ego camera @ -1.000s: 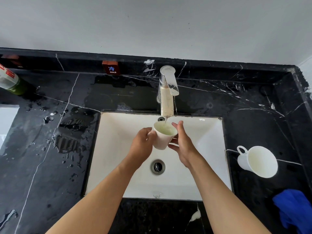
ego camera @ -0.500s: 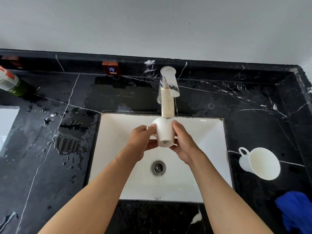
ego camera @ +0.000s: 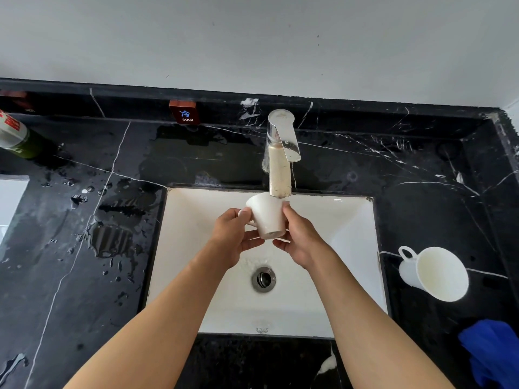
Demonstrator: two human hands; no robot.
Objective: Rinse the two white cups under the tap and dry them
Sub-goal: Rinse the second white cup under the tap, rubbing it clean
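both hands (ego camera: 233, 237) (ego camera: 302, 240) grip inverted cup (ego camera: 268, 217); mouth hidden | cloth (ego camera: 494, 357) cropped

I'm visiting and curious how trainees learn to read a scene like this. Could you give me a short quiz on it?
1. True or false: the cup under the tap is held base toward the camera.
2. Which hands hold it? A left only; B right only; C both.
3. What blue thing lies on the counter near the second cup?

Key: 1 true. 2 C, left hand and right hand. 3 A cloth.
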